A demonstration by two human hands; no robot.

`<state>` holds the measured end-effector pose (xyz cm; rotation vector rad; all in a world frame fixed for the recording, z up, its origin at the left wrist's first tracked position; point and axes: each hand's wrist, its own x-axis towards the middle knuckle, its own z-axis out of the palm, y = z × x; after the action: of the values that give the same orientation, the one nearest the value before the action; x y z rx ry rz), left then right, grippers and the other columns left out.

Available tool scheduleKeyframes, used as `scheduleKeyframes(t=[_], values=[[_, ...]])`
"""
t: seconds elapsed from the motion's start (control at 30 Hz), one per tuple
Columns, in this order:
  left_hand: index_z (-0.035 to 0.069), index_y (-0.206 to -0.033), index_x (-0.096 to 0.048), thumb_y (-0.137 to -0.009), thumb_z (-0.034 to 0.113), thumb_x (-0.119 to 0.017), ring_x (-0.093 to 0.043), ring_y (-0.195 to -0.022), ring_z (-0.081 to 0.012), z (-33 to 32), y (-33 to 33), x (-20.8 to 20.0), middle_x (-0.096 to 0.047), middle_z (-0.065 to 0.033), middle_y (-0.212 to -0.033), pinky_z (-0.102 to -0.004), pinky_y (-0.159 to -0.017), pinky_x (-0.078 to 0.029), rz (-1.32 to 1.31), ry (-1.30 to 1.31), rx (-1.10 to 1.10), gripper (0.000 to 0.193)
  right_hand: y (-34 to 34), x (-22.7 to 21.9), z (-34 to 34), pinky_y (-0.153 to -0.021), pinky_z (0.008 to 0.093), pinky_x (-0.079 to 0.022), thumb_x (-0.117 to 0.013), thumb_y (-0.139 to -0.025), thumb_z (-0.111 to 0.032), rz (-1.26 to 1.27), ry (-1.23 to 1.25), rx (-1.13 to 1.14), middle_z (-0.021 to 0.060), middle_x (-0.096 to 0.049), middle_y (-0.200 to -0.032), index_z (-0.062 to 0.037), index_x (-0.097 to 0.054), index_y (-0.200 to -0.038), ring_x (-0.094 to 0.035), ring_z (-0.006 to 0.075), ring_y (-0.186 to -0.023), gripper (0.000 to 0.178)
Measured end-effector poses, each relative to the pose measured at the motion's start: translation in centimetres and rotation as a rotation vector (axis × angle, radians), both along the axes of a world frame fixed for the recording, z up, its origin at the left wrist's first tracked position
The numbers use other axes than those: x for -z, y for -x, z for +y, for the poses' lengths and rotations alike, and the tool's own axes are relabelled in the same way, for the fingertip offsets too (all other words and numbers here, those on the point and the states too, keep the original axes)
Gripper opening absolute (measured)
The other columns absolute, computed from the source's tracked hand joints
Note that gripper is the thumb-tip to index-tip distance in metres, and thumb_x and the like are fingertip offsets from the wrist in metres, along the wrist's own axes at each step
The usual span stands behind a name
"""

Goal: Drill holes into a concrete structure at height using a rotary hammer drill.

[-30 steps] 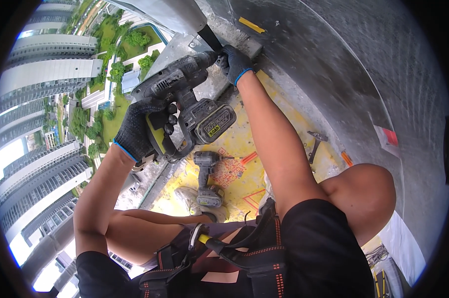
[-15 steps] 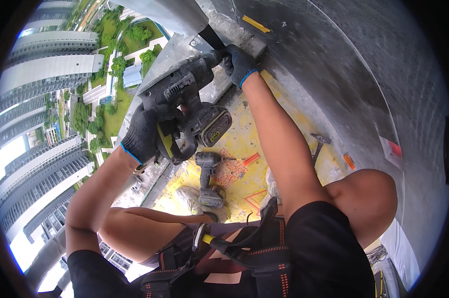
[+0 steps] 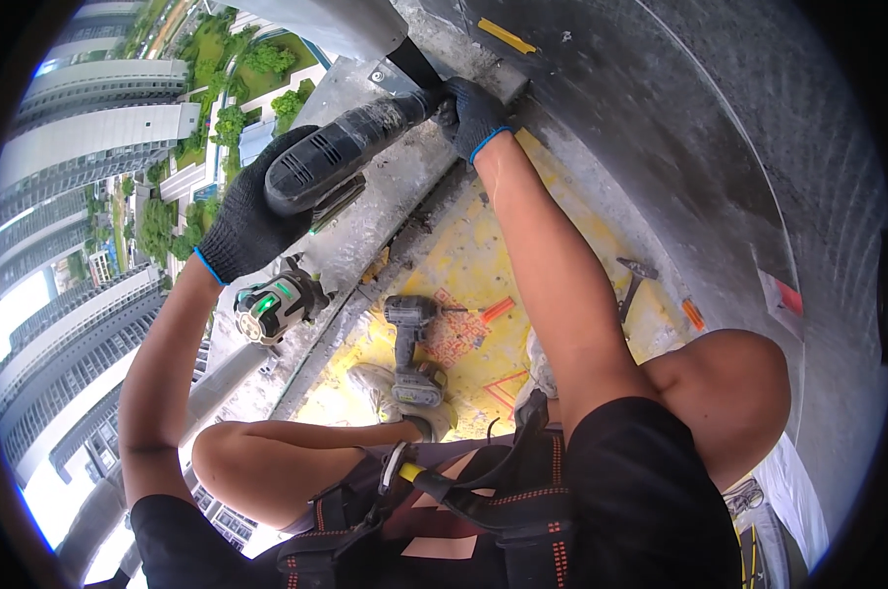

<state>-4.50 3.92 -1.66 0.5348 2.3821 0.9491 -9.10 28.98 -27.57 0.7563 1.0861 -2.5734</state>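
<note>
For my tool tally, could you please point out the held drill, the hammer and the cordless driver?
Held drill [image 3: 338,155], head view: vented housing.
Hammer [image 3: 630,294], head view: handle.
Cordless driver [image 3: 405,346], head view: grip.

Cordless drill [image 3: 404,344] lies on yellow-stained floor [image 3: 566,236]; hammer [image 3: 637,269] lies to its right, apart; green-lit device [image 3: 273,304] stands to its left; tower blocks [image 3: 100,142] occupy far left.

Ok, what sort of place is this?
Likely a building site high up: a dusty power tool in the left hand, a cordless driver on the yellow floor, and trees seen from above.
</note>
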Motion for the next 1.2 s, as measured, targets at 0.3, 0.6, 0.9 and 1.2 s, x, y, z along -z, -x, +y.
scheduleKeyframes(t=[0.3, 0.6, 0.9, 1.2], values=[[0.011, -0.153, -0.045, -0.078, 0.000, -0.066, -0.067, -0.115, -0.0388, 1.4, 4.4, -3.4, -0.067, -0.0228, -0.129, -0.0429, -0.101, -0.055, 0.360, 0.364, 0.511, 0.078, -0.2, 1.4, 0.1, -0.054, 0.0177, -0.041, -0.053, -0.097, -0.009, 0.284, -0.326, -0.089, -0.0021, -0.057, -0.075, -0.0081, -0.067, -0.089, -0.052, 0.0027, -0.066, 0.016], [0.001, -0.113, -0.067, -0.088, 0.009, -0.070, -0.070, -0.077, -0.0189, 1.5, -3.7, -0.7, -0.070, -0.0095, -0.087, -0.0300, -0.066, -0.057, -0.558, -0.219, -0.538, 0.026, -0.3, -2.0, -0.9, -0.055, 0.0170, -0.045, -0.051, -0.102, -0.012, -0.084, 0.200, 0.032, -0.0010, -0.057, -0.074, -0.0100, -0.066, -0.093, -0.055, 0.0036, -0.065, 0.018], [0.008, -0.120, -0.064, -0.093, 0.018, -0.060, -0.064, -0.077, -0.0190, 5.5, -5.4, -2.4, -0.067, -0.0051, -0.091, -0.0312, -0.066, -0.054, -0.947, -0.553, -0.899, 0.029, -1.3, -3.1, -1.3, -0.058, 0.0215, -0.048, -0.056, -0.101, -0.019, -0.100, -0.064, 0.032, -0.0004, -0.061, -0.081, -0.0107, -0.067, -0.095, -0.057, 0.0058, -0.071, 0.016], [0.001, -0.114, -0.065, -0.089, 0.008, -0.063, -0.066, -0.067, -0.0226, 4.7, -4.9, -1.8, -0.067, -0.0108, -0.082, -0.0334, -0.063, -0.055, -0.711, -0.359, -0.816, 0.026, -1.1, -0.9, -0.6, -0.061, 0.0232, -0.048, -0.057, -0.098, -0.014, -0.076, -0.018, -0.001, 0.0003, -0.061, -0.082, -0.0092, -0.068, -0.102, -0.055, 0.0081, -0.071, 0.013]])
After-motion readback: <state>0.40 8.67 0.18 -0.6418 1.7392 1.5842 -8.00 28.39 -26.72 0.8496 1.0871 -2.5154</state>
